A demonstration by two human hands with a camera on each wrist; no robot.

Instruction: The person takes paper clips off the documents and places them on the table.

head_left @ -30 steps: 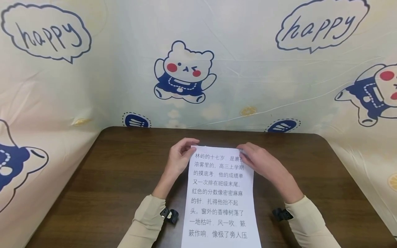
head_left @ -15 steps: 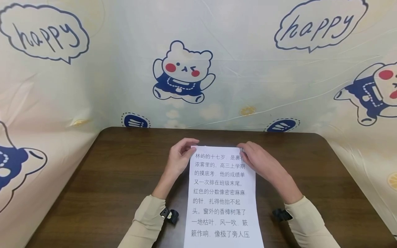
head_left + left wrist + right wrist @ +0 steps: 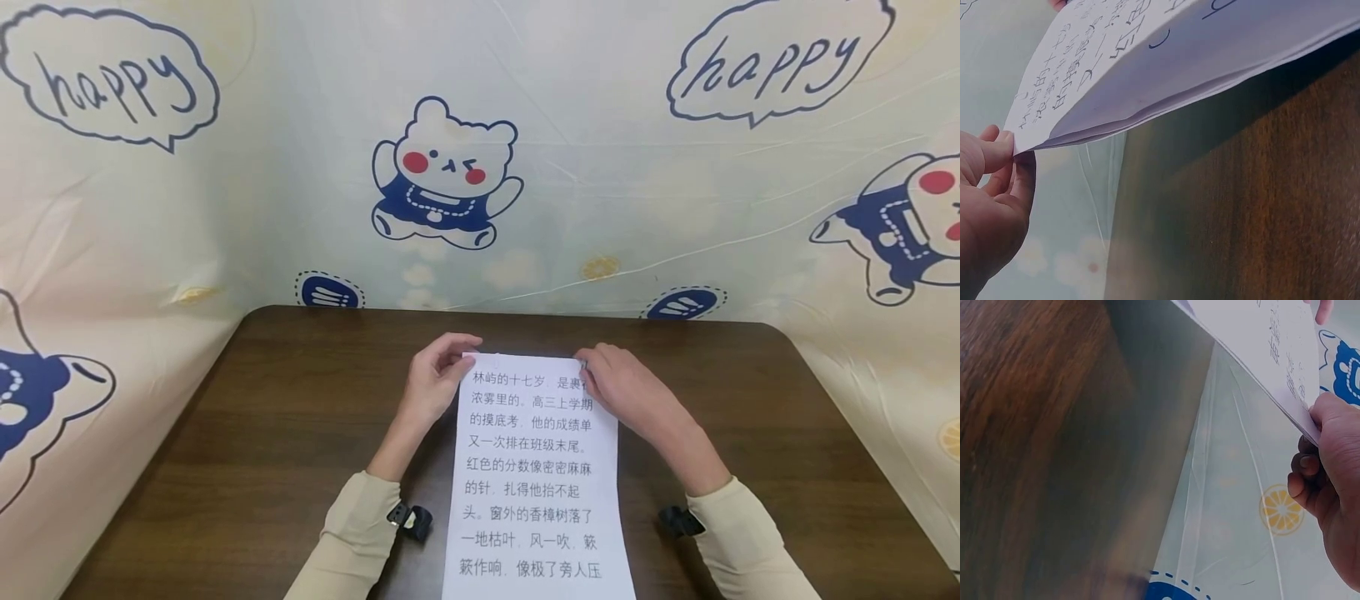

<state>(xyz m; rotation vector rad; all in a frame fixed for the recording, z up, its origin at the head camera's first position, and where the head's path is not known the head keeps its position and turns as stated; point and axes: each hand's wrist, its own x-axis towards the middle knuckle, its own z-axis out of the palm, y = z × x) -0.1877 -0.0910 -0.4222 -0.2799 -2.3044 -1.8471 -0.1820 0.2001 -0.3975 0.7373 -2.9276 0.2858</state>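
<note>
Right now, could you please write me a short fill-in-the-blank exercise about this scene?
1. The left hand and right hand each pinch a top ____ of the paper.
2. The paper bears black printed ____.
3. The table is dark brown ____.

Missing words: corner; text; wood

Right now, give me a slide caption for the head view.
Both hands, left hand and right hand, pinch the top corners of a printed sheet over a dark wooden table.

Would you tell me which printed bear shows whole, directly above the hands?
The centre bear, arms raised, between the two speech bubbles; the side bears are cropped by the picture's edges.
</note>
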